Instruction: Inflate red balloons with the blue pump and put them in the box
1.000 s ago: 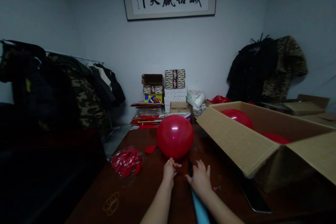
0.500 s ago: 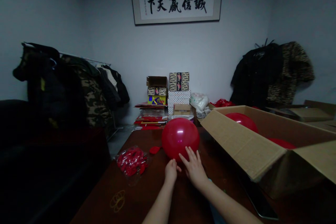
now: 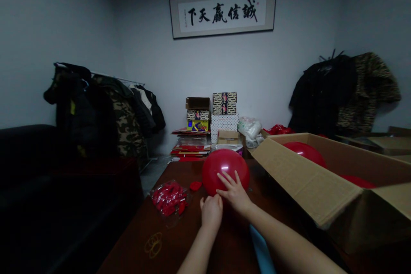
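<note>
We look across a grey-walled room, with a framed calligraphy scroll (image 3: 223, 12) high on the far wall, a rack of coats (image 3: 125, 124) to our left and stacked boxes (image 3: 212, 120) against the wall ahead. On the dark wooden tabletop (image 3: 128, 239), an open cardboard box (image 3: 308, 188) fills the right side, with more red balloons (image 3: 304, 152) inside it. Just left of that box, an inflated red balloon (image 3: 224, 171) sits on the tabletop between our hands. Our right hand (image 3: 234, 192) lies open, fingers spread across the balloon's lower front. Our left hand (image 3: 211, 212) is curled narrow against its lower edge; whether it pinches the neck, we cannot tell. A light-blue tube (image 3: 261, 252) runs toward the tabletop's near edge. Left of the balloon lie a clear bag of uninflated red balloons (image 3: 168, 199), a small red scrap (image 3: 195, 186) and a few rubber bands (image 3: 153, 245)
</note>
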`<move>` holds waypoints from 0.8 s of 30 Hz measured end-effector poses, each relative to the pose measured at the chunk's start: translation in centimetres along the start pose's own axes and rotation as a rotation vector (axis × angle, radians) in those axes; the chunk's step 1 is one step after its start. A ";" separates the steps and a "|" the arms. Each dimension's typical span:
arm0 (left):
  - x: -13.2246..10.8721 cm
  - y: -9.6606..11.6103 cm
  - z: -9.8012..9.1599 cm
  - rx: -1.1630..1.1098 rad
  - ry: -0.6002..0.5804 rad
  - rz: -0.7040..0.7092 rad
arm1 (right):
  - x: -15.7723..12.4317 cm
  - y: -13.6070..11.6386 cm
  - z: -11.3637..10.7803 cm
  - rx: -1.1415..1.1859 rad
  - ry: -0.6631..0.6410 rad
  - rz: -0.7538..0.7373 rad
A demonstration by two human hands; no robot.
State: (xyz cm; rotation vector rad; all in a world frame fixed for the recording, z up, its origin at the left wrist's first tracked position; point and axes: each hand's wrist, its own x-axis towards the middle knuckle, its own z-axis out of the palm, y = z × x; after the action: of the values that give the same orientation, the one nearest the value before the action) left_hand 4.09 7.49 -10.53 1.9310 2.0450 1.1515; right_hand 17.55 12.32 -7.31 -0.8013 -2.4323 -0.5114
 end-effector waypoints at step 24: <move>-2.2 3.4 -3.8 0.186 0.378 0.234 | -1.0 0.1 -0.2 0.020 0.182 0.099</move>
State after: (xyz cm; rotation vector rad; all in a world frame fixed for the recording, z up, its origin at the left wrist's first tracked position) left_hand 5.15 3.50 -6.83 2.2332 2.2186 1.5309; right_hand 18.40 11.80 -7.72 -0.8254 -2.2164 -0.4981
